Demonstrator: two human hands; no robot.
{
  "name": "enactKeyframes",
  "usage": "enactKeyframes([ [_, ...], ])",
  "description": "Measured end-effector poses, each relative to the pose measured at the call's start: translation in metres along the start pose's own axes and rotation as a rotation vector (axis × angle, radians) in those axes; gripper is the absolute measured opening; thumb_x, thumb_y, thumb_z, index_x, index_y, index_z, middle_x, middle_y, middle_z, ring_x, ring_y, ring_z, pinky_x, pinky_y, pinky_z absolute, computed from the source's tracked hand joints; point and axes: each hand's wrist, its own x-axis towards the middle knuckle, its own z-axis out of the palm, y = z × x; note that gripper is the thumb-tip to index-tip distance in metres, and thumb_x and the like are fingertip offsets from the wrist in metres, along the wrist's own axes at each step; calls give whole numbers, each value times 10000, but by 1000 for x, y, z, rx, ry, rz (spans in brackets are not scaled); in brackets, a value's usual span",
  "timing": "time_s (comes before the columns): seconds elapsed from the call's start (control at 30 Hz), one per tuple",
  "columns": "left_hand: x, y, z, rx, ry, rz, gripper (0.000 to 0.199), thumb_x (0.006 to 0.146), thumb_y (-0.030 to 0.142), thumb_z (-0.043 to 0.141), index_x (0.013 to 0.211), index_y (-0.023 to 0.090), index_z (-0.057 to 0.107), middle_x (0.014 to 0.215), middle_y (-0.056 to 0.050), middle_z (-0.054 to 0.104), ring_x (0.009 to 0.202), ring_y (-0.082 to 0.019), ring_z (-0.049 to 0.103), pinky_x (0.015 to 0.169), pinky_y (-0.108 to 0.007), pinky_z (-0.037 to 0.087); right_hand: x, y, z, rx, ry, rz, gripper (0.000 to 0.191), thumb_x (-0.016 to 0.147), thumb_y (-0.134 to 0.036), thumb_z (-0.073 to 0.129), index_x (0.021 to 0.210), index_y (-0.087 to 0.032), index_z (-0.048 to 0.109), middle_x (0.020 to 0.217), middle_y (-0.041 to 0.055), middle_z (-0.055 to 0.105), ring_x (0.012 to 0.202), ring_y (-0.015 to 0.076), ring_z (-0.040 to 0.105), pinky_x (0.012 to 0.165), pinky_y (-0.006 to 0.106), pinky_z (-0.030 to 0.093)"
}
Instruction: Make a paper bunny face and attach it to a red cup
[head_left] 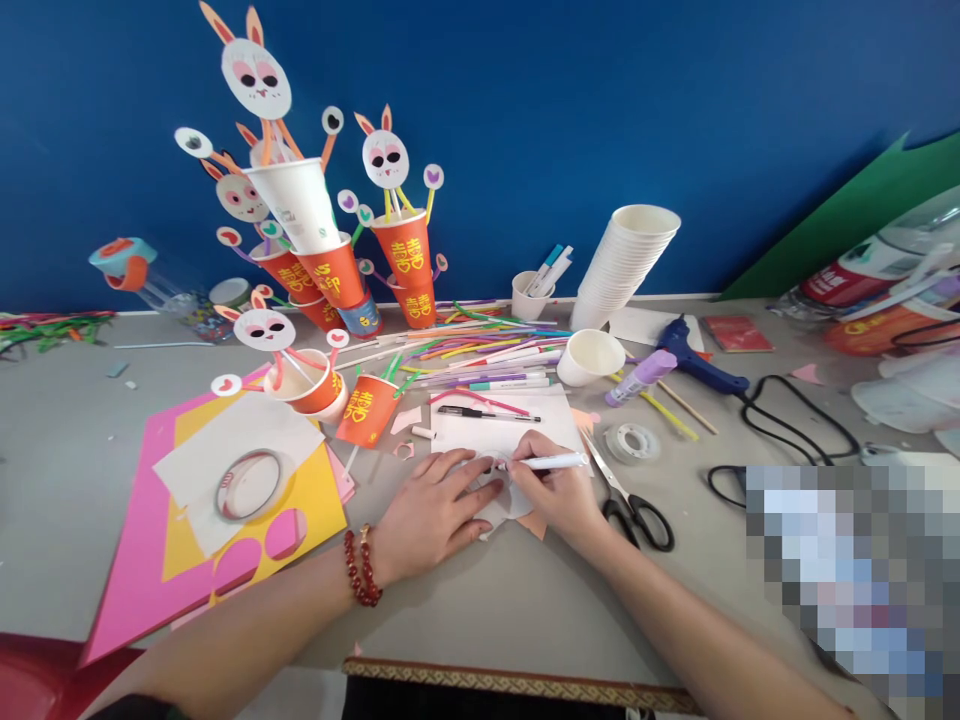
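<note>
My right hand (553,492) is closed around a white marker (559,461), its tip down on a small white paper piece (510,497) with dark marks. Fingers spread, my left hand (439,512) lies flat over the left part of that piece and hides some of it. Just beyond both hands is a white sheet (491,432) with a black pen (487,414) lying across it. Black-handled scissors (634,505) rest open to the right of my right hand. A bead bracelet is on my left wrist.
Paper cups with rabbit faces (386,160) stand at the back left. Stacked white cups (626,265), a blue glue gun (694,358), a glue stick (641,378) and a tape roll (632,441) are on the right. Coloured paper (161,500) lies left.
</note>
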Motion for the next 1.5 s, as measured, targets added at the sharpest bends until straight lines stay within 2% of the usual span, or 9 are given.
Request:
enactKeyframes([
  [0.87, 0, 0, 1, -7, 6, 0, 460, 962, 404, 509, 1399, 263, 480, 1449, -72, 479, 1333, -286, 379, 1050, -462, 379, -1, 1, 0, 28, 33, -22, 153, 806, -184, 519, 660, -218, 488, 562, -51, 494, 514, 118, 441, 492, 227, 322],
  [1.17, 0, 0, 1, 7, 0, -1, 476, 963, 400, 506, 1419, 273, 456, 1456, -66, 471, 1337, -289, 373, 1052, -462, 370, 0, 0, 0, -2, 4, -9, 140, 803, -187, 523, 671, -218, 493, 562, -55, 486, 504, 115, 428, 494, 230, 319],
  [1.33, -1, 0, 0, 15, -4, 2, 468, 969, 401, 492, 1415, 264, 463, 1453, -76, 474, 1334, -291, 373, 1048, -461, 373, -1, 1, 1, 10, 38, -17, 152, 806, -184, 523, 665, -220, 480, 554, -57, 491, 500, 116, 430, 480, 227, 309],
  [1.5, -1, 0, 0, 16, -14, -5, 453, 974, 396, 484, 1408, 268, 470, 1467, -62, 462, 1339, -290, 365, 1054, -459, 363, -1, 3, 1, -2, 9, -2, 137, 800, -183, 531, 675, -219, 490, 557, -59, 492, 491, 112, 423, 486, 228, 316],
])
